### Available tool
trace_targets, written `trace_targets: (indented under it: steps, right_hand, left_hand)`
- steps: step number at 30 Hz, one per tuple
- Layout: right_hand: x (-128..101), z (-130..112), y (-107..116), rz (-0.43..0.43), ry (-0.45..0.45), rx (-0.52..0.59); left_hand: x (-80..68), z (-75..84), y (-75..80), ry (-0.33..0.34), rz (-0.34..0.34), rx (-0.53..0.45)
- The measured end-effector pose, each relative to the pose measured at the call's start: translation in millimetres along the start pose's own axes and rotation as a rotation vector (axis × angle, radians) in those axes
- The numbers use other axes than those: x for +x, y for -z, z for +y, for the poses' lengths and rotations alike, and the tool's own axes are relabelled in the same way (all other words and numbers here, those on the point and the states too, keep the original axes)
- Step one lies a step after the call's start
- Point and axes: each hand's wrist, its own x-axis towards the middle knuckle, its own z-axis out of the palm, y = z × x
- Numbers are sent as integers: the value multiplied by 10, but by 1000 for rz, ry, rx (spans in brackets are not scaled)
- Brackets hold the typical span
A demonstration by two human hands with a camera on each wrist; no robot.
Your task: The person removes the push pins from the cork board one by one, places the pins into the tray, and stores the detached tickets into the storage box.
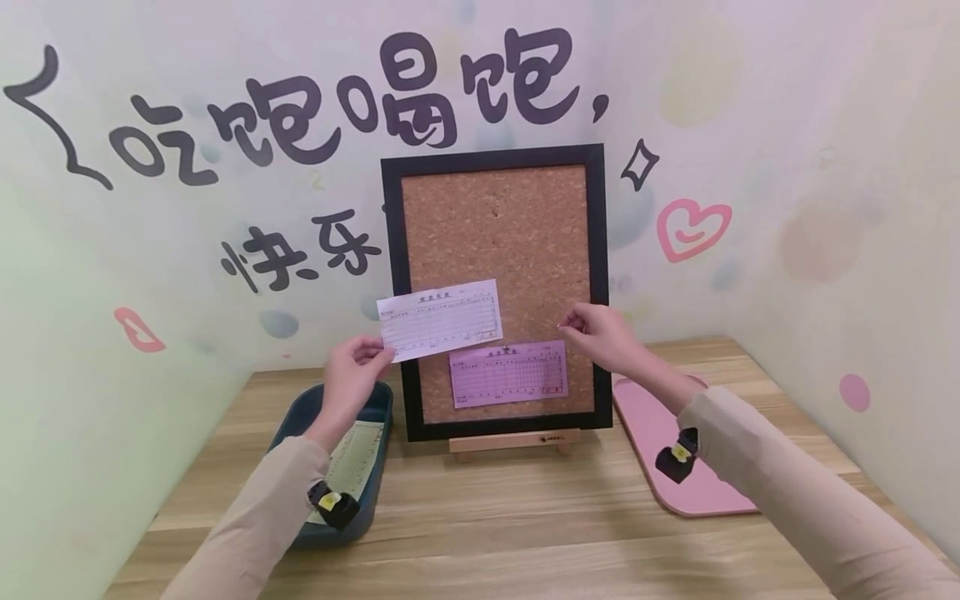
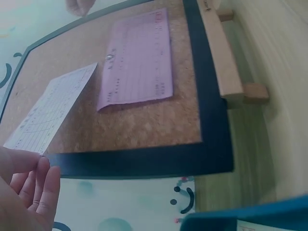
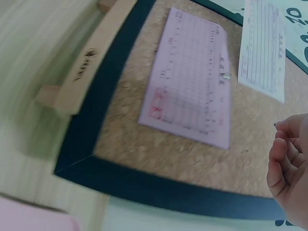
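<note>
Head view: a white form slip (image 1: 441,319) is pinched at its left edge by the left hand (image 1: 352,377), held against the cork board (image 1: 497,242). The right hand (image 1: 602,335), fingers curled with tips pinched together, is poised by the board's right frame; what is gripped cannot be told.

Left wrist view: the slip's corner is clamped by fingers (image 2: 36,185); beyond it a pink form (image 2: 139,57) is pinned.

Right wrist view: the pink form (image 3: 192,79) is seen left of the curled fingers (image 3: 284,161).

Materials and surface finish

Rough granular brown cork board (image 1: 498,242) in a smooth matt black frame (image 1: 392,292); thin matt white paper slip (image 1: 441,318) and pink paper slip (image 1: 507,373); pale light-wood easel (image 1: 513,440); grained wooden counter (image 1: 525,533).
</note>
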Motion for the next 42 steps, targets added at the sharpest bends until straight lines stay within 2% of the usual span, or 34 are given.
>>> trace_targets:
  steps: [4,11,16,18,20,21,25,27,29,31,33,36,42]
  right_hand:
    - [-153,81,14,-21,-26,7]
    - [-405,267,16,-7,-50,-24]
    - [-591,439,11,6,-92,-40]
    - [-664,507,17,6,-107,-36]
    - [-731,570,25,-2,-129,-29]
    - [-762,595,31,-8,-141,-23]
    - [-887,688,53,-30,-180,-38]
    - [-943,730,61,-29,-190,-46]
    - [-995,774,63,-20,-192,-66]
    - [-1041,811,60,-14,-192,-81]
    - [-1084,849,53,-11,-183,-87]
    - [-1145,898,39,-13,-158,-72]
    - [-1253,997,12,0,-119,-11]
  left_hand:
    - [-82,-61,70,2,15,5]
    - [-183,-206,259,1,52,15]
    - [-263,-277,430,26,111,-9]
    - [-275,-363,504,37,140,-10]
    - [-246,-569,594,32,151,-34]
    - [-205,-743,645,26,160,-79]
    - [17,-1615,850,8,195,-211]
    - [90,-1983,935,25,226,-257]
    - [90,-2179,1000,53,256,-226]
    - [43,-2259,1050,82,282,-230]
    - [-26,-2268,1091,110,300,-236]
    - [-148,-2221,1134,140,317,-238]
    - [-336,-2121,1202,154,296,-224]
